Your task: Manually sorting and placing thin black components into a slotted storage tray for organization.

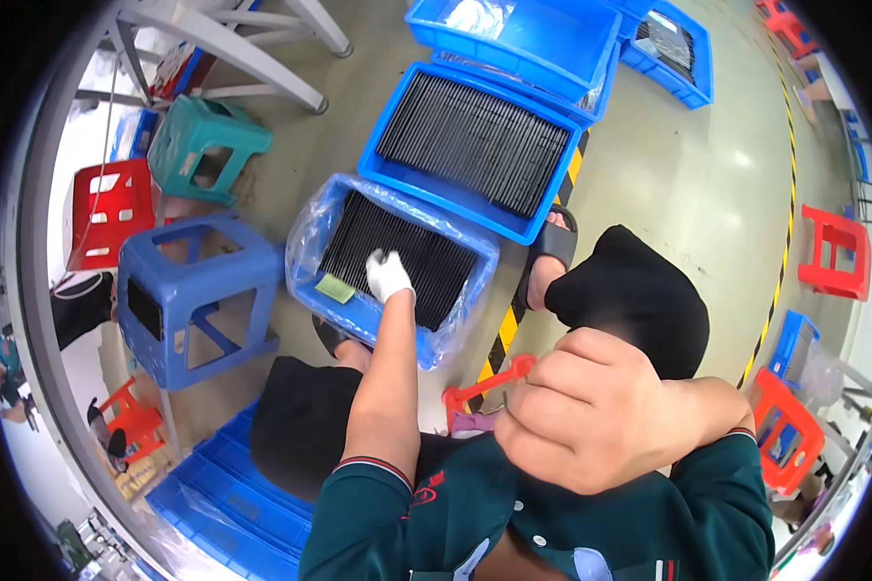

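My left hand [389,279], in a white glove, reaches down onto a row of thin black strips [434,261] packed side by side. Its fingers are pinched together at the strips; I cannot make out what is between them. These strips stand in a blue bin [358,315] lined with clear plastic, with a yellow-green slip of paper [335,288] by the glove. My right hand [586,412], bare, is raised close to the camera, curled into a fist. Its palm is hidden, so anything inside does not show.
Just beyond is another blue bin [376,160] filled with similar black strips [475,136]. Further blue bins [523,58] are stacked behind it. Blue [189,290], teal [199,145] and red [107,213] stools stand at left. Yellow-black floor tape [504,334] runs between my feet.
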{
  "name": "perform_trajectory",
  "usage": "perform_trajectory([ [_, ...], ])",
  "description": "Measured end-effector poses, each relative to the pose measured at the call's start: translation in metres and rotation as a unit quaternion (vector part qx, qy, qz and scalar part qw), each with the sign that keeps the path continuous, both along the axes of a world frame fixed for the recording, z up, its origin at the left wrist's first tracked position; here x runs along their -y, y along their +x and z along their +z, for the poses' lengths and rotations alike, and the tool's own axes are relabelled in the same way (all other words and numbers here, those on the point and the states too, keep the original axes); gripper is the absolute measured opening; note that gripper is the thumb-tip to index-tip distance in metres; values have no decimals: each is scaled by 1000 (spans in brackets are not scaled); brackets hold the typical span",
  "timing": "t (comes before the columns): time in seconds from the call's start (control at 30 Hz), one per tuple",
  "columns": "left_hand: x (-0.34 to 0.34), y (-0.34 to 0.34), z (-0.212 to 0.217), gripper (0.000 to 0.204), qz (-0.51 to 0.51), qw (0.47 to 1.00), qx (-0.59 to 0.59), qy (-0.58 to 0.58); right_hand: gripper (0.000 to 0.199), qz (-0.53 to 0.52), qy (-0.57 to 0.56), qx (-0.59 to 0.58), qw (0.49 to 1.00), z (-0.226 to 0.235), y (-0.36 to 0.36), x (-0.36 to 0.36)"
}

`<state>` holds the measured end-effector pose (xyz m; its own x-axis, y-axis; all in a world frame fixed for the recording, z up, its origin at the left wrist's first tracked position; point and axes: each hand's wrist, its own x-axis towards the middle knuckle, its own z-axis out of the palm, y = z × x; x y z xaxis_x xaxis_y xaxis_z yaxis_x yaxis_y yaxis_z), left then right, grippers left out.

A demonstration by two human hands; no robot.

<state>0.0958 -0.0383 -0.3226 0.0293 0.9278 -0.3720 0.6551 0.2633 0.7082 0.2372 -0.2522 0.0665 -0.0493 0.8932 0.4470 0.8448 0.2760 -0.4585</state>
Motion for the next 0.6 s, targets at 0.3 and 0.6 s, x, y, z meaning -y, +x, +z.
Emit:
perform_trajectory([
  [0.3, 36, 179, 72, 54, -419, 890, -124, 133, 24, -130, -93, -142, 977, -56, 12, 52],
  [0.6, 59, 274, 32, 66, -532, 722, -389, 211, 21, -183, -78, -234, 952, -49, 41, 70],
])
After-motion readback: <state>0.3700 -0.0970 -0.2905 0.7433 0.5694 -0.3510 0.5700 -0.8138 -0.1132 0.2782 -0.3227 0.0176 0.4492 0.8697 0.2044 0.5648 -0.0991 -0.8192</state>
